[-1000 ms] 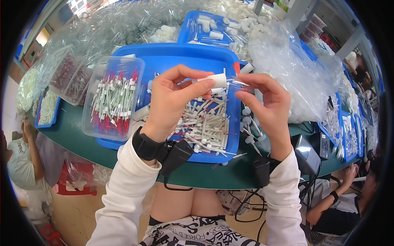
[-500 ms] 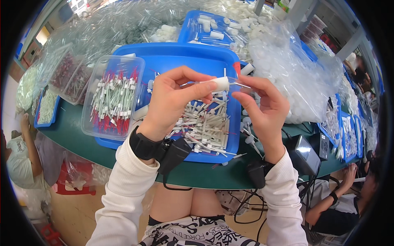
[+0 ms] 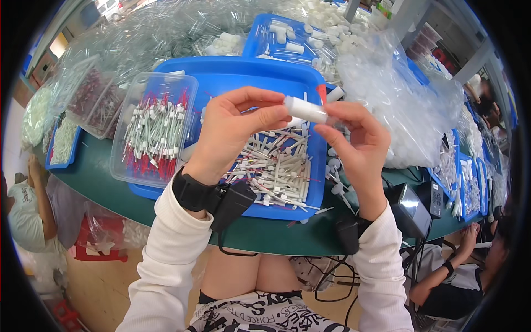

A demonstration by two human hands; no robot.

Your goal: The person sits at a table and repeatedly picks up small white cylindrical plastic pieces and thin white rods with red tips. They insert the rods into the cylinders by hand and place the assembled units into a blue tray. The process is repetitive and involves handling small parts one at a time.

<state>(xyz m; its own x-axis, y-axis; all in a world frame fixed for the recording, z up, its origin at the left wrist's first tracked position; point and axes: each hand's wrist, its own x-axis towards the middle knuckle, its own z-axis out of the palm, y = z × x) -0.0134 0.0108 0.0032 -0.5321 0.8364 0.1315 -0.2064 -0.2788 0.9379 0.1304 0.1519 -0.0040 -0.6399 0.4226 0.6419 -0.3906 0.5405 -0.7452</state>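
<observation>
A short white plastic tube [image 3: 308, 110] with clear ends is held level between my two hands, above the blue tray [image 3: 221, 67]. My left hand [image 3: 229, 130] pinches its left end between thumb and fingers. On the right end, the thumb and fingers of my right hand [image 3: 362, 135] are closed; that end is slightly blurred. Beneath the hands, many thin white sticks [image 3: 279, 171], some with red tips, lie loose in the tray. Beside my left hand stands a clear plastic box [image 3: 117, 160], packed with thin pale sticks carrying white collars and red ends.
A second blue tray [image 3: 257, 33] with white tubes stands behind. Heaped clear tubes [image 3: 138, 41] cover the back left, and a clear bag of white parts [image 3: 387, 105] lies right. A black device [image 3: 409, 207] with cables sits at the green table's [image 3: 265, 238] right front. Other people sit on both sides.
The white tube, earlier mostly covered by my left fingers, now shows between my hands and tilts down to the right. My right fingers have closed over its right end.
</observation>
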